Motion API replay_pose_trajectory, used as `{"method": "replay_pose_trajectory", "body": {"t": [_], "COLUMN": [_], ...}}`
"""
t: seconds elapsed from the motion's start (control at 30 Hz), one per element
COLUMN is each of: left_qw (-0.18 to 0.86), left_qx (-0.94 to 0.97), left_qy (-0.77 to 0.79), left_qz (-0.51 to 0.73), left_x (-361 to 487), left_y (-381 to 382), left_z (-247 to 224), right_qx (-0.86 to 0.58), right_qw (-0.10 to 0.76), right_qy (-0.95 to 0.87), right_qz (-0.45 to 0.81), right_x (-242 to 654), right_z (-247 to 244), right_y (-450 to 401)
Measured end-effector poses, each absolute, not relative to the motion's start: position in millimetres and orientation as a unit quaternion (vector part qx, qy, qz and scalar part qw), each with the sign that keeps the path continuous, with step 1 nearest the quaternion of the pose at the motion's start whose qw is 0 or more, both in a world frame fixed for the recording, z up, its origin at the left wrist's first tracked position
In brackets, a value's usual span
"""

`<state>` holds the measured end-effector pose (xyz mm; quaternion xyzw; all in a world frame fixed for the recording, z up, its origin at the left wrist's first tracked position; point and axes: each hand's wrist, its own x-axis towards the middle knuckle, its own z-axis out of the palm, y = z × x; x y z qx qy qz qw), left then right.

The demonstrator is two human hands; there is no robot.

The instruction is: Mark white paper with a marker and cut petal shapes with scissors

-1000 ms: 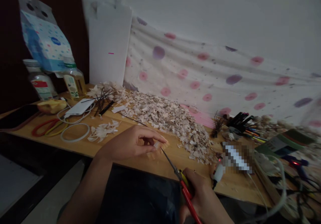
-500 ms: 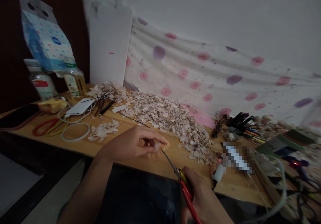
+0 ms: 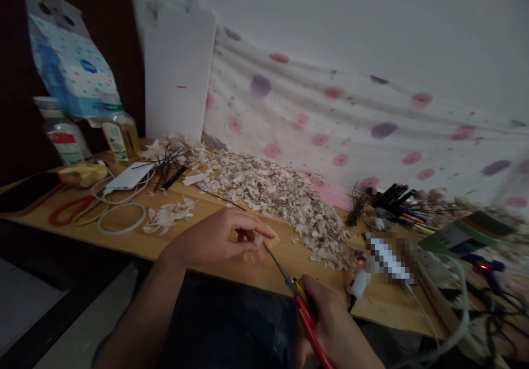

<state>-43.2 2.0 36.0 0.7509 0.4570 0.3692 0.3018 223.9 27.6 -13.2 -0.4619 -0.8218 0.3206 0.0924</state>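
Right at the front of the wooden tabletop [image 3: 297, 267], the left hand [image 3: 210, 237] holds a narrow grip, its fingertips [image 3: 264, 230] pinching a small pale flake [image 3: 259, 240] just above the wood. A low scatter of cut bits [image 3: 258, 257] lies beneath it. At the lower right, the right hand [image 3: 326, 330] has a closed, firm grip on the red-handled scissors [image 3: 306, 319], their thin steel blades [image 3: 279, 267] slanting up toward the flake. The tips are touching it or just beside it; from this view I can't tell which, nor how far the blades are parted.

Now, good form here, in my judgement: keep the pinch tight and well back from the blade tips, so the fingertips stay clear. Short, controlled bites with the tips should beat one long cut on a piece this small, and the low angle keeps the flake in plain sight.

Just beyond, a broad heap of pale papery flakes [image 3: 281, 209] spreads along the tabletop, close to the left hand; their material is hard to tell. Further left sits a cluster of thin dark stems [image 3: 169, 165], and to the right a small white corded tool [image 3: 359, 283] stands beside a pixelated patch.
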Motion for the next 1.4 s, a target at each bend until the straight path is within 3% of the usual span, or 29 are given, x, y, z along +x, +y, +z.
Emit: {"method": "replay_pose_trajectory", "body": {"t": [1.4], "left_qw": [0.331], "left_qx": [0.721], "left_qy": [0.441], "left_qz": [0.419], "left_x": [-38], "left_y": [4], "left_z": [33], "right_qx": [-0.45], "right_qw": [0.066], "right_qy": [-0.828], "right_qz": [0.328], "right_x": [225], "right_z": [-13], "right_y": [28]}}
